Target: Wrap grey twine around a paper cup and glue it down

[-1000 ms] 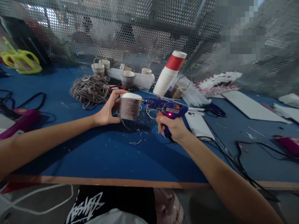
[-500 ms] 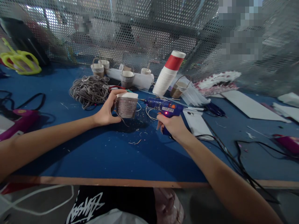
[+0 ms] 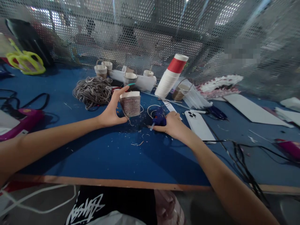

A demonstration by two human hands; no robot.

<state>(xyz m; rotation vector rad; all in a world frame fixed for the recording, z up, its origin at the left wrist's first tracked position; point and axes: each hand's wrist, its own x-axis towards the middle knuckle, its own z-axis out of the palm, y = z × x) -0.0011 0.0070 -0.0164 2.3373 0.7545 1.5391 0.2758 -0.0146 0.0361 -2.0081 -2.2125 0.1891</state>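
Observation:
My left hand is around a paper cup wrapped in brown twine, its white rim still bare. The thumb lies by the lower left side and the index finger is stretched above the rim; the other fingers are mostly hidden. A loose twine end hangs down beside the thumb. To the right, my right hand grips a blue hot glue gun, low over the table. The gun shows nearly end-on, a clear glue stick poking from its near end. Its nozzle is not visible.
Behind the cup lie a heap of grey-brown cord and small twine-wrapped cups with handles. A leaning stack of paper cups stands near the mesh panel. A white phone, black cables and a white board are on the right.
My right hand has turned the glue gun from pointing at the cup to nearly end-on, lower and farther from the cup. My left index finger has risen off the rim; the cup is slightly tilted.

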